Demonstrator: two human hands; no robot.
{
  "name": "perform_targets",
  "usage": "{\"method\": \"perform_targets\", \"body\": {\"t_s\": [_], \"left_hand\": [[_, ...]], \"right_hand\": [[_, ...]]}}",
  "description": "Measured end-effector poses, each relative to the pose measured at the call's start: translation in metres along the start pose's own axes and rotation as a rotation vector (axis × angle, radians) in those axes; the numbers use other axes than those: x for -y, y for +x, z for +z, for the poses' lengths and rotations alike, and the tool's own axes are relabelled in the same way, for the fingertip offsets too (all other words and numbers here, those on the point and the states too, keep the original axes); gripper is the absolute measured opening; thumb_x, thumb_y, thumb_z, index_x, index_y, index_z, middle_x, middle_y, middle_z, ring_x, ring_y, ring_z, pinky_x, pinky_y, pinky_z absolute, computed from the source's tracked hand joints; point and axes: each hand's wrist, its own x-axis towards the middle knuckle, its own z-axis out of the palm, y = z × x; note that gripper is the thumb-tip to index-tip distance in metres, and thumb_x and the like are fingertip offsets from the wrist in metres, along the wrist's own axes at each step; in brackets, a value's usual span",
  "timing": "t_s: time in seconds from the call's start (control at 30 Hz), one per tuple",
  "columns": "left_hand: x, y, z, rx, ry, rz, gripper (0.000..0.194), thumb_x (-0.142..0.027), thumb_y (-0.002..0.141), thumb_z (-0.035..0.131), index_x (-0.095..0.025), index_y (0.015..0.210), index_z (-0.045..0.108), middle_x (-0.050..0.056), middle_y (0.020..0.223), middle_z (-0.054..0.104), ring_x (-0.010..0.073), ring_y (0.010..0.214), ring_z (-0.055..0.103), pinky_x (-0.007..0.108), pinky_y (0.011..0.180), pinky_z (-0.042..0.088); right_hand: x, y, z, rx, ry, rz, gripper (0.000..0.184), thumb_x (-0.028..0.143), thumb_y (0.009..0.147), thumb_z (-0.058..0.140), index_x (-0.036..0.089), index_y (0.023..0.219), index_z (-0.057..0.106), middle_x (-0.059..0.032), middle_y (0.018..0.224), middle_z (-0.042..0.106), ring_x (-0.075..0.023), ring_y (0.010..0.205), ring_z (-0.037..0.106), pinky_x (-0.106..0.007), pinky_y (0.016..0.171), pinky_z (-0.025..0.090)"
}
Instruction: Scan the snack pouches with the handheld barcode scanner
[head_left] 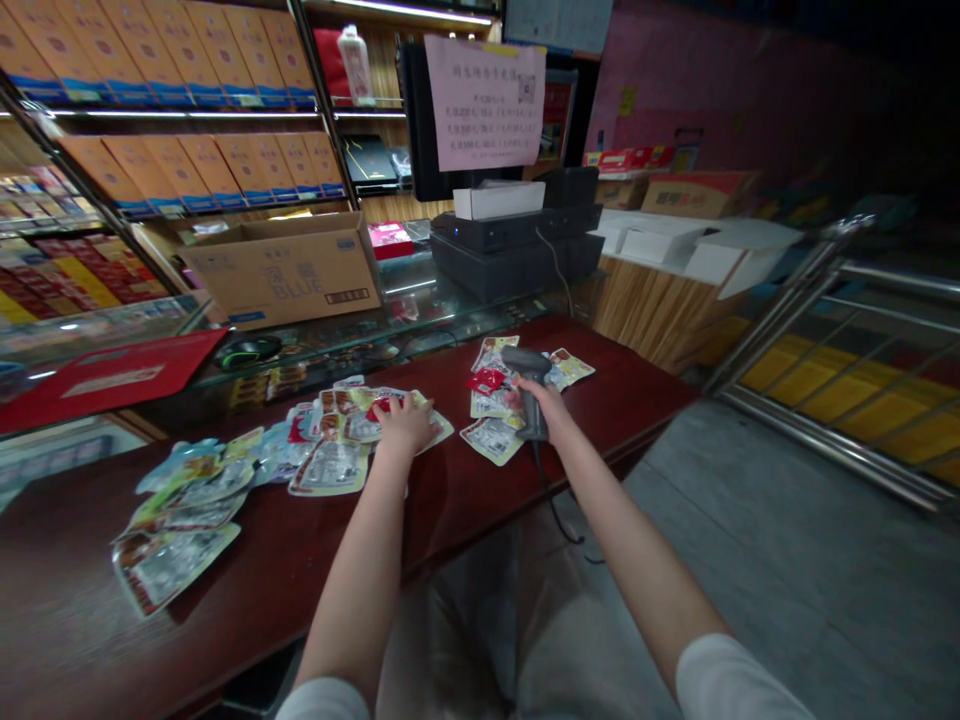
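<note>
A dark handheld scanner [534, 420] is gripped by the handle in the closed fingers of the right hand [543, 400], over a small group of flat packets [491, 442] on a dark red table [442, 510]. The fingers of the left hand [407, 424] are laid on a larger spread of packets [334, 467]; whether anything is pinched there cannot be told. An overlapping row of packets [180, 562] is spread toward the table's left end. From the scanner, a cable [546, 492] is hung past the table's edge. Behind, a cardboard carton [289, 270] is set on a glass counter [409, 308], left of a monitor [418, 125] fronted by a pink sheet [487, 110].
</note>
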Motion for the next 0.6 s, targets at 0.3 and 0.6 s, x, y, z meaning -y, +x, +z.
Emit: {"method": "perform_targets", "body": {"t_s": [0.3, 0.6], "left_hand": [[0.007, -0.011, -0.008, 0.164, 0.086, -0.003, 0.056, -0.039, 0.091, 0.05, -0.032, 0.146, 0.051, 0.014, 0.164, 0.027, 0.0456, 0.151, 0.015, 0.076, 0.111, 0.01], [0.024, -0.036, 0.005, -0.038, 0.141, 0.051, 0.049, -0.05, 0.096, 0.042, -0.037, 0.142, 0.055, 0.014, 0.159, 0.038, 0.0427, 0.15, 0.021, 0.079, 0.108, 0.012]], "right_hand": [[0.059, 0.087, -0.055, 0.027, -0.079, -0.105, 0.019, 0.031, 0.07, 0.073, 0.015, 0.08, 0.072, -0.0045, 0.075, 0.075, -0.0115, 0.053, 0.06, -0.022, 0.049, 0.047], [0.04, 0.127, -0.044, 0.059, -0.724, -0.122, 0.03, 0.042, 0.071, 0.075, 0.017, 0.088, 0.077, -0.0109, 0.088, 0.077, -0.0283, 0.086, 0.068, -0.038, 0.078, 0.053]]}}
